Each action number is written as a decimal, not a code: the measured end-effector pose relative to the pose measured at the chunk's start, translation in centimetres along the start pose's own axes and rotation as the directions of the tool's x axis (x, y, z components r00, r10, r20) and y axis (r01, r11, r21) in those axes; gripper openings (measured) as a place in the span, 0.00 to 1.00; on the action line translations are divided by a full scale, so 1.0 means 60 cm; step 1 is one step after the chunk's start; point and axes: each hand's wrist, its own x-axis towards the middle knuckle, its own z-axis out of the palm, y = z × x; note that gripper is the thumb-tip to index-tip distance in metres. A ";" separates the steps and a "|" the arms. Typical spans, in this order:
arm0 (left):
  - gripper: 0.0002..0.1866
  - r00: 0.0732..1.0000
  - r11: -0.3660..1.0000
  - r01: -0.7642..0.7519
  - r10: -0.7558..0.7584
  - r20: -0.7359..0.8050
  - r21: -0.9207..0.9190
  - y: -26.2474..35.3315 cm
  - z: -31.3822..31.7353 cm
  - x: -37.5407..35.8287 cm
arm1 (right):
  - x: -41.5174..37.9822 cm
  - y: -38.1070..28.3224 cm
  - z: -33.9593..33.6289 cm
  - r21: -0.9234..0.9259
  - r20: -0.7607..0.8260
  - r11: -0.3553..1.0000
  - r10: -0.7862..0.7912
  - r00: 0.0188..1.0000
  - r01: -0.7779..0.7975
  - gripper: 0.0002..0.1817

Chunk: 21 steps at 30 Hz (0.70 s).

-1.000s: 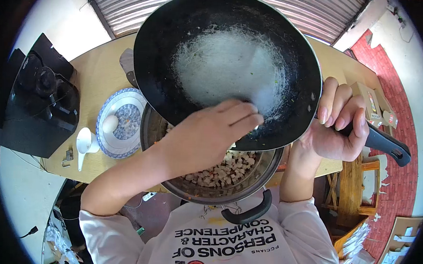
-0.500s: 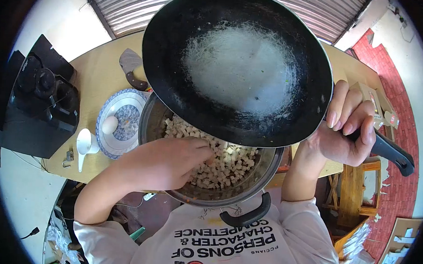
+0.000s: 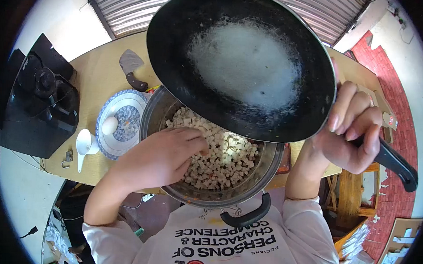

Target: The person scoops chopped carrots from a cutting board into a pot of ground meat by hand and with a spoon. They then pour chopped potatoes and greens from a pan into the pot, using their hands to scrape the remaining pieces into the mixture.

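Observation:
My right hand is wrapped round the handle of a black frying pan, held raised and tilted with its scratched, pale inner face showing. Under the pan's lower edge, a wide metal pot contains many small pale cubes. Over the left part of these cubes is my left hand, its fingers curled and pressed together. Whatever may be between those fingertips is hidden. The pan covers the far side of the pot, whose black handle points towards my shirt.
A patterned plate with an egg lies left of the pot, beside a white cup. Behind them is a cleaver. A black appliance stands far left, a cardboard box at the right.
The pan and my right hand have shifted slightly right and down. My left hand has moved a little left and up over the cubes, leaving more of them in view.

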 end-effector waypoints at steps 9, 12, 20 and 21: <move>0.06 0.899 0.995 0.098 -0.082 -0.430 0.014 0.002 0.036 -0.029 | 0.012 -0.023 0.002 -0.033 0.121 0.991 -0.125 0.985 0.130 0.18; 0.05 0.862 0.986 0.161 -0.158 -0.482 -0.036 0.003 0.042 -0.028 | 0.024 -0.020 -0.030 0.039 -0.107 0.987 -0.151 0.983 0.156 0.16; 0.04 0.849 0.996 0.086 -0.079 -0.523 -0.010 -0.007 0.041 -0.024 | 0.051 0.049 -0.287 0.129 -0.914 0.986 0.077 0.398 0.106 0.12; 0.04 0.847 0.997 0.081 -0.075 -0.526 -0.010 -0.008 0.041 -0.024 | 0.036 0.069 -0.332 0.122 -0.943 0.989 0.087 0.321 0.089 0.12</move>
